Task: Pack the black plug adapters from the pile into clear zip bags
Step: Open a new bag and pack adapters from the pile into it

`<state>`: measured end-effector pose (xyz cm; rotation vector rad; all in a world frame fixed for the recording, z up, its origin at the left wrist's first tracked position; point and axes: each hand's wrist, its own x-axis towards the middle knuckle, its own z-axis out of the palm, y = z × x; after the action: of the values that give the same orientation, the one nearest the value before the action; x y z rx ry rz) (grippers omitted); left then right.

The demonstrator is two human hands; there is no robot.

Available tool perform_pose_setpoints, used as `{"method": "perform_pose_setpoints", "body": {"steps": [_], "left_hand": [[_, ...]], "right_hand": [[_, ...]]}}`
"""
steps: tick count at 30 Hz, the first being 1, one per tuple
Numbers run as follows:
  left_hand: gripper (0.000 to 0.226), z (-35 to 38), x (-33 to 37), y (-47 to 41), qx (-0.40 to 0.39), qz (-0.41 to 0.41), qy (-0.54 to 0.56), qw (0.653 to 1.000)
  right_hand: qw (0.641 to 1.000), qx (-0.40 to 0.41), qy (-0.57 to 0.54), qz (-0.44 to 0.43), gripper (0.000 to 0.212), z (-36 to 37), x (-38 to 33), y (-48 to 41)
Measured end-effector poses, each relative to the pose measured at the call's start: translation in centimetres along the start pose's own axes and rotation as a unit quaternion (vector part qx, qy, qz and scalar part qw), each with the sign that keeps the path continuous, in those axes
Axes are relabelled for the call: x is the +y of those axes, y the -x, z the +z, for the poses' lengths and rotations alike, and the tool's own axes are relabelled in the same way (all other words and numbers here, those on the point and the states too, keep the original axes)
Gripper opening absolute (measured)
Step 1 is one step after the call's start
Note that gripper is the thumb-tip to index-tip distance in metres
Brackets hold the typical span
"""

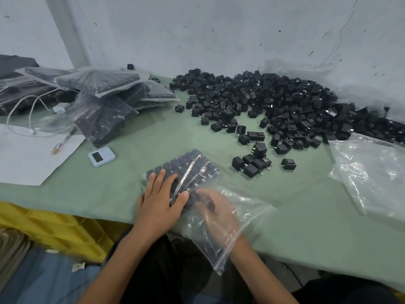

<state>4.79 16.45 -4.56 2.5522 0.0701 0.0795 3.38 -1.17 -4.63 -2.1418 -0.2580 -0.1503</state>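
While our left hand (161, 195) presses flat, fingers spread, on the zip bag (252, 213) overhanging the tabletop (142, 137), our right hand (215, 208) sits inside it, grip unclear through plastic; a shove could scatter the packed adapters (184, 163).

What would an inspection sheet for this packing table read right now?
Surface: green table, in use.
Job's things: pile of black adapters by the wall; open zip bag part-filled with rows; filled bags stacked far left; empty bags at right.
Clutter: paper sheet, pen, small blue device.
Hands: left hand flat on the bagged rows, fingers straight; right hand inside the bag, blurred, grip unclear.
Cables: white cable looped at the table's left.
Surroundings: scuffed wall behind; yellow crate below the table edge.
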Motion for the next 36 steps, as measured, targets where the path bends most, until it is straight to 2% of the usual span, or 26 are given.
{"method": "perform_pose_setpoints", "body": {"steps": [5, 10, 12, 15, 17, 18, 19, 21, 22, 24, 27, 30, 33, 36], "left_hand": [[0.058, 0.3, 0.6, -0.6, 0.065, 0.002, -0.012, 0.998], [0.050, 0.5, 0.5, -1.5, 0.050, -0.017, 0.063, 0.997], [0.051, 0.7, 0.4, -1.6, 0.052, -0.021, 0.073, 0.996], [0.066, 0.8, 0.3, -1.6, 0.059, -0.026, 0.065, 0.996], [0.074, 0.9, 0.3, -1.6, 0.064, -0.032, 0.063, 0.995], [0.077, 0.9, 0.4, -1.5, 0.066, -0.034, 0.063, 0.995], [0.078, 0.9, 0.5, -1.5, 0.065, -0.034, 0.063, 0.995], [0.080, 0.8, 0.7, -1.5, 0.065, -0.035, 0.063, 0.995], [0.081, 0.7, 0.8, -1.5, 0.064, -0.035, 0.063, 0.995], [0.081, 0.6, 0.8, -1.3, 0.061, -0.033, 0.064, 0.996], [0.082, 0.5, 0.8, -1.2, 0.061, -0.030, 0.069, 0.995], [0.084, 0.5, 0.8, -1.2, 0.064, -0.026, 0.069, 0.995], [0.085, 0.5, 0.8, -1.3, 0.066, -0.026, 0.069, 0.995], [0.085, 0.6, 0.7, -1.2, 0.065, -0.022, 0.070, 0.995]], "right_hand": [[0.999, -0.028, -0.013, 0.021, 0.029, -0.4, 0.1, -0.1], [0.995, -0.075, 0.064, 0.005, 0.046, -1.3, -0.2, 0.3], [0.992, -0.117, 0.052, -0.006, 0.044, -2.4, -0.8, 2.0], [0.973, -0.216, -0.076, -0.013, 0.034, -7.1, -1.7, 5.2], [0.943, -0.319, -0.079, -0.050, 0.025, -12.1, -2.1, 6.5], [0.938, -0.339, -0.071, -0.029, 0.020, -14.4, -2.2, 6.3], [0.941, -0.324, -0.097, 0.014, 0.018, -16.6, -2.5, 6.0], [0.977, -0.188, -0.104, 0.017, 0.017, -18.9, -1.6, 3.5], [0.991, -0.119, -0.056, 0.007, 0.015, -18.8, -1.1, 1.4], [0.996, -0.048, 0.075, -0.004, 0.018, -17.2, 0.2, -3.3], [0.954, -0.079, 0.287, 0.039, 0.031, -14.0, 3.4, -9.0], [0.920, -0.077, 0.383, 0.035, 0.045, -12.2, 6.2, -10.4], [0.917, -0.028, 0.397, 0.023, 0.040, -11.9, 6.4, -10.1], [0.963, 0.031, 0.260, 0.064, 0.032, -13.6, 5.2, -8.1]]}}
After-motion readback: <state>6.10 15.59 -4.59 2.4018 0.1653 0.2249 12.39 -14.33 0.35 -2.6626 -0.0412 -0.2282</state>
